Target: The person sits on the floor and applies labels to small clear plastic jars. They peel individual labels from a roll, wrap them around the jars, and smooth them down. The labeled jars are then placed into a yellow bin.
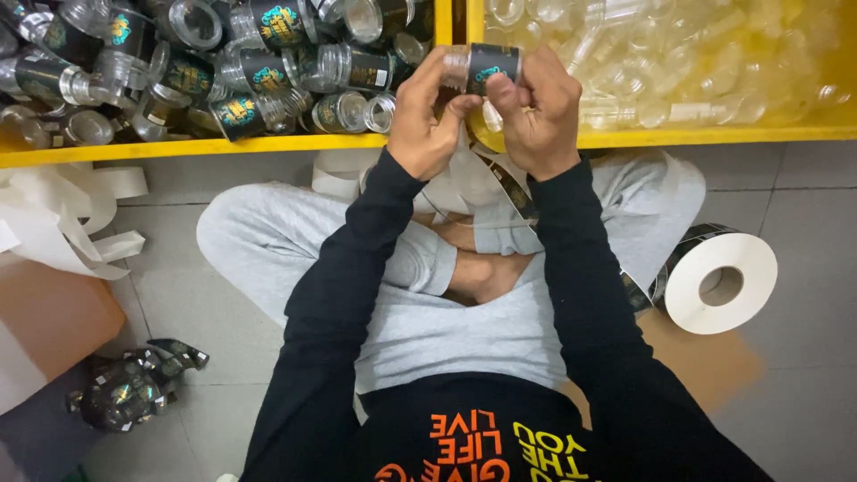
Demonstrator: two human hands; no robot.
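While both hands meet over the far bins:
Left hand (427,112): pinching the jar (482,67)
Right hand (536,112): closed on the jar's black label
Label roll (719,281): right, on floor

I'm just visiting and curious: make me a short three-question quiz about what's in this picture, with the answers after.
1. True or false: both hands are on the same small clear jar.
2. Which bin holds the jars that already carry a dark label? A) the left yellow bin B) the right yellow bin
3. Fill in: the label roll lies on the floor beside the person's ____ arm.

Key:
1. True: the left hand and right hand both grip it, fingers on its dark label.
2. A; the right bin holds plain clear jars.
3. Right.
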